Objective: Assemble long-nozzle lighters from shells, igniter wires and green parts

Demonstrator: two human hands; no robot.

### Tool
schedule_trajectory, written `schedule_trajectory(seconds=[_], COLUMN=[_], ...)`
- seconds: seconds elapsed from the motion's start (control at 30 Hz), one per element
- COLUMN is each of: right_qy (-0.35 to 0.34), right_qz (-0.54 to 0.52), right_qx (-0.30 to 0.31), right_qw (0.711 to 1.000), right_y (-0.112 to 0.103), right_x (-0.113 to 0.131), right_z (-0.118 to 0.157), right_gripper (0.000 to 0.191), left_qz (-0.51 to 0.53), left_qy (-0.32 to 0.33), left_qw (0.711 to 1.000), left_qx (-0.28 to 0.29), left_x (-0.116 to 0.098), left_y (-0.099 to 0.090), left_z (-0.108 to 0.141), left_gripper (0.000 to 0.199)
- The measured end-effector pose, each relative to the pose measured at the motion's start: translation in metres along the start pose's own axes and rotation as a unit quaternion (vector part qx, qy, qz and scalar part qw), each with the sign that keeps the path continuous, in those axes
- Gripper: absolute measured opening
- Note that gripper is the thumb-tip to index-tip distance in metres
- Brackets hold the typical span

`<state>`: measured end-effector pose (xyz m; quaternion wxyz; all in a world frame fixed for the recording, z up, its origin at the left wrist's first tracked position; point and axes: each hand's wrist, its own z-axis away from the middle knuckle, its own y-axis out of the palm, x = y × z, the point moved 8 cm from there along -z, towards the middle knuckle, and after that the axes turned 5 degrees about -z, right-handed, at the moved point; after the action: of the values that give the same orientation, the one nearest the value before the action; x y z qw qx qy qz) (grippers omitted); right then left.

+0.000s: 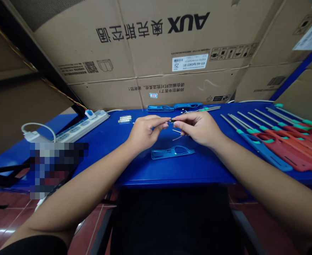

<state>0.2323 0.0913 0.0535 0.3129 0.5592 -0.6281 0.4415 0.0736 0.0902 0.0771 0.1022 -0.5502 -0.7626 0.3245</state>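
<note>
My left hand (145,132) and my right hand (198,129) meet above the middle of the blue table (134,170), their fingertips pinching a small dark part (171,120). It is too small to identify. Thin metal wires (177,133) lie just below my right fingers. In front of my hands lies an open blue plastic lighter shell (172,152). Two more blue shell pieces (172,107) sit at the table's far edge, and small transparent cylinders (125,119) lie left of my left hand.
Several finished-looking red and blue utility lighters (278,148) lie in a slanted row at the right. A white power strip (81,127) with a cable sits at the left. Large cardboard boxes (150,53) stand behind the table. A pixelated patch covers an area at the front left.
</note>
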Motion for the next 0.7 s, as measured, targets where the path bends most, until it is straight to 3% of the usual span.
schedule_trajectory(seconds=[0.23, 0.37, 0.5, 0.7], right_qy=[0.005, 0.004, 0.005, 0.005], right_qz=[0.003, 0.003, 0.006, 0.009], right_qx=[0.001, 0.007, 0.009, -0.001], right_qw=[1.0, 1.0, 1.0, 1.0], right_y=[-0.001, 0.0, 0.0, -0.001], right_x=[0.0, -0.001, -0.002, -0.001], right_z=[0.0, 0.0, 0.0, 0.0], right_gripper=[0.023, 0.023, 0.024, 0.026], left_qz=[-0.045, -0.054, 0.042, 0.15], left_qy=[-0.026, -0.098, -0.175, -0.219], left_qw=[0.999, 0.992, 0.981, 0.958], left_qx=[0.012, 0.05, 0.075, 0.109], left_x=[0.001, 0.011, 0.023, 0.028], left_y=[-0.006, -0.001, 0.008, 0.023], left_z=[-0.003, -0.002, 0.003, 0.008], left_gripper=[0.026, 0.039, 0.033, 0.025])
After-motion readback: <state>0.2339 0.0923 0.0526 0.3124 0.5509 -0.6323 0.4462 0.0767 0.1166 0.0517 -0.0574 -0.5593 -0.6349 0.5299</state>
